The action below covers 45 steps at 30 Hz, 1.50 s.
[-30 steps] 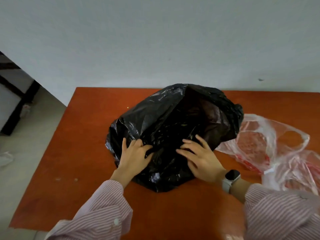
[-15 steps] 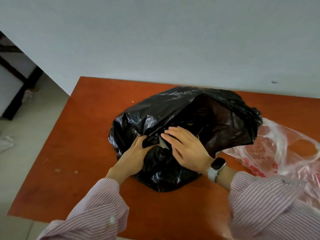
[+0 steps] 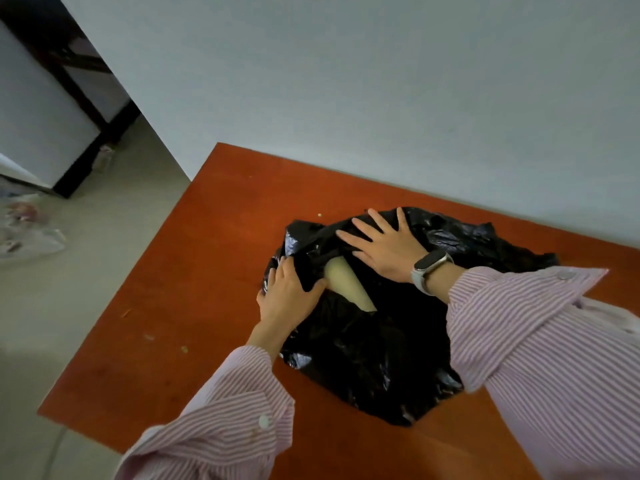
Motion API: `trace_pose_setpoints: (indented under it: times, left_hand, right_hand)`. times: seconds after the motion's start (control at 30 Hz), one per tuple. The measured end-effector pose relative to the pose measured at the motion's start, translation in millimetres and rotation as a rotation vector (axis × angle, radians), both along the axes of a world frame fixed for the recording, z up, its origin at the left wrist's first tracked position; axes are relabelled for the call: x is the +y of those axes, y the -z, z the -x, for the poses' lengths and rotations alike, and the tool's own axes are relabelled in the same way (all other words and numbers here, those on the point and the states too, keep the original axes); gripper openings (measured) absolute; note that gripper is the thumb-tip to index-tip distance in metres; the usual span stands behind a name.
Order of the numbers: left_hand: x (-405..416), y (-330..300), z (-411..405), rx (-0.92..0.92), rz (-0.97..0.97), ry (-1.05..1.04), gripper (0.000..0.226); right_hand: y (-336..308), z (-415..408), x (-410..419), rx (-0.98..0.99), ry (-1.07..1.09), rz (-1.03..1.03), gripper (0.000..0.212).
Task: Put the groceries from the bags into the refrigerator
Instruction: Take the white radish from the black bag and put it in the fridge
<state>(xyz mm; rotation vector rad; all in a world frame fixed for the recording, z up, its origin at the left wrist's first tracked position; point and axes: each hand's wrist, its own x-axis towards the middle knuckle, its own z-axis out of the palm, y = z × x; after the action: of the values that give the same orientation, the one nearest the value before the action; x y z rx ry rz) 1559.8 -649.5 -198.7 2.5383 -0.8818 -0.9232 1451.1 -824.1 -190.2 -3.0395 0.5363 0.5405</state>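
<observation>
A crumpled black plastic bag lies on the orange-red table. Its mouth is parted near the left side, and a pale beige, cylinder-like item shows in the gap. My left hand grips the bag's left edge, thumb hooked over the plastic beside the beige item. My right hand lies flat with fingers spread on the bag's upper flap, pressing it back. The rest of the bag's contents is hidden.
A grey wall runs along the table's far edge. To the left the table ends over a pale floor, where a light plastic bag lies. A white panel with a dark frame stands at the far left.
My right hand moved up and away, spreading flat on the upper flap. The bag's mouth opened wider, exposing the beige item. The view swung left, so the clear red-printed bag left the frame.
</observation>
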Motion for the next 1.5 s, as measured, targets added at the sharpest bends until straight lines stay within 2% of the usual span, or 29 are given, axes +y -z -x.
trace_pose_setpoints:
  times: [0.1, 0.17, 0.23, 0.33, 0.4, 0.47, 0.57, 0.63, 0.7, 0.77, 0.8, 0.87, 0.9, 0.93, 1.0, 1.07, 1.13, 1.23, 1.37, 1.5]
  left_hand:
    - [-9.5, 21.1, -19.8, -0.065, -0.043, 0.088, 0.063]
    - [-12.2, 33.0, -27.6, -0.216, 0.004, 0.068, 0.048]
    - [-16.6, 42.0, -33.2, -0.298, 0.087, -0.050, 0.032]
    - [-25.7, 48.8, -42.7, -0.167, 0.143, -0.360, 0.023]
    - [-31.1, 55.2, -48.0, -0.189, 0.177, -0.447, 0.024]
    - [-31.4, 64.4, -47.0, -0.361, 0.240, -0.291, 0.035]
    - [-19.2, 79.2, -47.3, -0.561, 0.286, 0.113, 0.046]
    - [-6.5, 88.2, -43.0, -0.586, 0.275, 0.266, 0.045]
    - [5.7, 92.2, -34.6, -0.534, 0.209, 0.356, 0.045]
    - [12.9, 83.4, -21.8, -0.404, 0.181, 0.365, 0.059]
    - [15.7, 78.2, -15.9, -0.280, 0.213, 0.294, 0.063]
    - [18.9, 63.5, -6.0, 0.051, 0.291, 0.053, 0.056]
    - [19.8, 56.7, -0.7, 0.161, 0.323, -0.027, 0.055]
    - [21.7, 49.2, 6.3, 0.176, 0.349, -0.036, 0.060]
    - [28.9, 41.8, 22.7, 0.046, 0.327, 0.098, 0.074]
    - [41.3, 44.2, 40.9, -0.112, 0.267, 0.238, 0.079]
    - [55.9, 46.9, 57.4, -0.211, 0.310, 0.287, 0.074]
    - [75.6, 52.0, 75.4, -0.313, 0.417, 0.419, 0.056]
    - [93.4, 56.2, 87.5, -0.330, 0.412, 0.460, 0.042]
    - [105.3, 60.3, 99.5, -0.332, 0.365, 0.497, 0.031]
  right_hand:
    - [11.9, -27.9, -6.1, -0.053, 0.196, -0.216, 0.045]
    - [21.3, -43.9, -7.6, -0.143, 0.230, -0.221, 0.039]
    - [33.3, -57.8, -9.3, -0.224, 0.229, -0.147, 0.036]
    - [48.8, -75.0, -15.9, -0.311, 0.354, -0.112, 0.032]
    - [56.5, -81.4, -20.5, -0.368, 0.447, -0.076, 0.025]
    - [64.9, -78.3, -24.1, -0.403, 0.418, -0.053, 0.018]
    - [76.9, -58.0, -20.8, -0.411, 0.163, -0.043, 0.018]
    - [81.3, -37.2, -14.8, -0.398, 0.011, 0.015, 0.029]
    - [80.8, -17.6, -12.3, -0.359, -0.039, 0.039, 0.037]
    - [73.6, -2.8, -8.4, -0.281, -0.013, -0.055, 0.040]
    - [70.6, 4.7, -5.4, -0.257, 0.017, -0.123, 0.040]
    - [62.2, 21.6, 3.2, -0.214, 0.119, -0.306, 0.044]
    - [57.4, 30.7, 9.4, -0.228, 0.157, -0.360, 0.049]
    - [51.3, 40.4, 15.7, -0.249, 0.182, -0.379, 0.057]
    - [38.8, 63.3, 26.2, -0.257, 0.201, -0.396, 0.069]
    - [29.2, 88.2, 35.2, -0.265, 0.193, -0.434, 0.069]
    - [27.0, 113.8, 46.6, -0.317, 0.085, -0.403, 0.058]
    - [35.5, 151.2, 63.0, -0.371, -0.135, -0.230, 0.042]
    - [49.1, 184.3, 88.2, -0.396, -0.240, -0.081, 0.055]
    - [59.7, 198.8, 108.6, -0.332, -0.242, -0.050, 0.057]
